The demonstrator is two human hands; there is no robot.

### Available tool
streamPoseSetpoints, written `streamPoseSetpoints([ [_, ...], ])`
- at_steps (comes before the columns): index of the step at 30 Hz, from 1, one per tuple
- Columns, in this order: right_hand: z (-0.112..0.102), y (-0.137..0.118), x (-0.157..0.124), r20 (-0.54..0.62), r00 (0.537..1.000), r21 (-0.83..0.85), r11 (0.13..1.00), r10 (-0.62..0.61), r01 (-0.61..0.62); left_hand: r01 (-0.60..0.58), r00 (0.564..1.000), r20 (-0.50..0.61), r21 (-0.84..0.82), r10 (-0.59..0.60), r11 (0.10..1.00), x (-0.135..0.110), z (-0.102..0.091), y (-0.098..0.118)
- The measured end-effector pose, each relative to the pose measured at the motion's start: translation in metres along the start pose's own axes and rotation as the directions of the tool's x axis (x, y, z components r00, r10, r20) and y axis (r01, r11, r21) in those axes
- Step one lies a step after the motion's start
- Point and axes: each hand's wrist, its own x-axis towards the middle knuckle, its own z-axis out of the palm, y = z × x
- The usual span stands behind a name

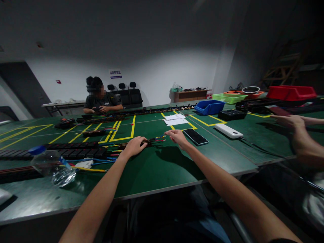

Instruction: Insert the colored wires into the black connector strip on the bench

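Observation:
My left hand (136, 146) is draped over a dark wiring strip (149, 143), its thumb on the near side and its fingers on the far side. From the strip's right end fan out several thin coloured wires (160, 138) with metal terminals. My right hand (177, 136) is closed in a pinch at the tip of one of these wires. To the left of my left hand, more dark cable strips (86, 154) lie side by side, with blue, yellow, green and red leads coming out of their ends. A smartphone (196, 137) lies just right of my right hand.
A clear bottle (54, 167) with a blue cap stands at left. White papers (176, 119), a white power bank (228, 131) with a cable, and a blue bin (209, 107) lie rightward. Another person's arm (296, 125) reaches in at right; one person (102, 98) sits opposite.

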Motion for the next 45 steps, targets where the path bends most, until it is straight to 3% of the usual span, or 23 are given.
streamPoseSetpoints([
  [5,0.000,-0.002,-0.001,-0.036,0.999,-0.031,0.999,0.021,-0.022,-0.008,1.000,-0.006,-0.003,0.008,1.000,0.000,0.000,-0.001],
  [13,0.000,0.004,0.003,-0.045,0.999,-0.270,0.963,-0.014,0.002,-0.001,1.000,0.012,-0.006,0.001,1.000,0.000,0.001,-0.002],
  [20,0.000,0.016,0.007,0.034,0.999,-0.615,0.787,-0.037,0.050,0.000,1.000,0.015,-0.004,0.000,1.000,0.000,0.000,-0.001],
  [24,0.002,0.016,0.005,0.077,0.997,-0.688,0.725,0.019,0.039,-0.007,1.000,0.005,0.009,0.007,1.000,0.000,0.000,-0.001],
  [31,-0.001,0.016,0.008,-0.035,0.999,-0.622,0.783,-0.027,-0.001,-0.015,1.000,-0.002,0.021,0.015,1.000,0.001,0.002,-0.003],
  [37,-0.001,0.013,0.009,-0.129,0.991,-0.369,0.929,-0.041,-0.009,-0.019,1.000,-0.003,0.008,0.019,1.000,0.001,0.002,-0.003],
  [41,0.001,0.008,0.004,-0.086,0.995,-0.138,0.990,-0.054,0.042,-0.020,1.000,-0.006,0.007,0.020,1.000,0.000,0.002,-0.002],
  [45,0.001,0.007,0.004,-0.057,0.992,-0.151,0.983,-0.110,0.100,-0.020,1.000,-0.011,0.007,0.020,1.000,0.000,0.001,-0.001],
])
